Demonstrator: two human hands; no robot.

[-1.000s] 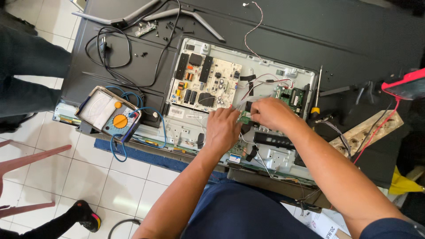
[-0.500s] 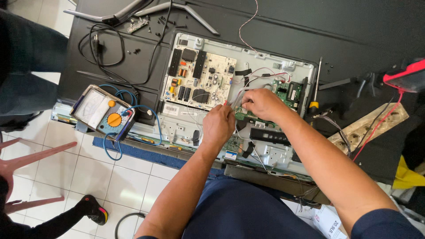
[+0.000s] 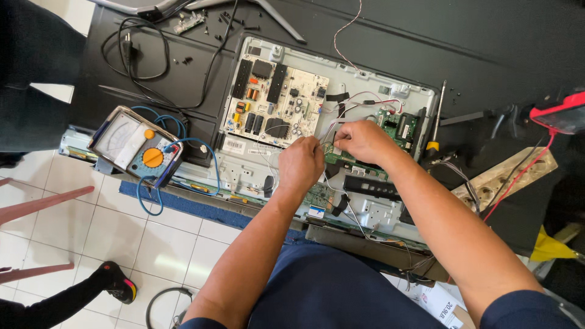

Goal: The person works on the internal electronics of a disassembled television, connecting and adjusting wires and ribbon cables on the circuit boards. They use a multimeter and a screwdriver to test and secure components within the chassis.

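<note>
An opened flat screen lies back side up, with its grey metal chassis (image 3: 390, 97) exposed on a black table. A pale power board (image 3: 274, 106) with several components sits at its left part, a green main board (image 3: 399, 125) at its right. My left hand (image 3: 300, 164) and my right hand (image 3: 359, 140) are close together over the middle of the chassis, fingers pinched around thin white wires (image 3: 326, 137) that run between the boards. What lies under the palms is hidden.
An analog multimeter (image 3: 137, 149) with blue leads sits at the table's left edge. A yellow-handled screwdriver (image 3: 436, 119) lies right of the chassis. A black power cord (image 3: 143, 52), loose screws, a power strip (image 3: 509, 176) and a red device (image 3: 560, 113) surround it. Another person's shoe (image 3: 116, 283) is on the tiled floor.
Both hands have stayed on the wires at the chassis middle, shifting slightly closer together. The view has moved a little, nothing else changed.
</note>
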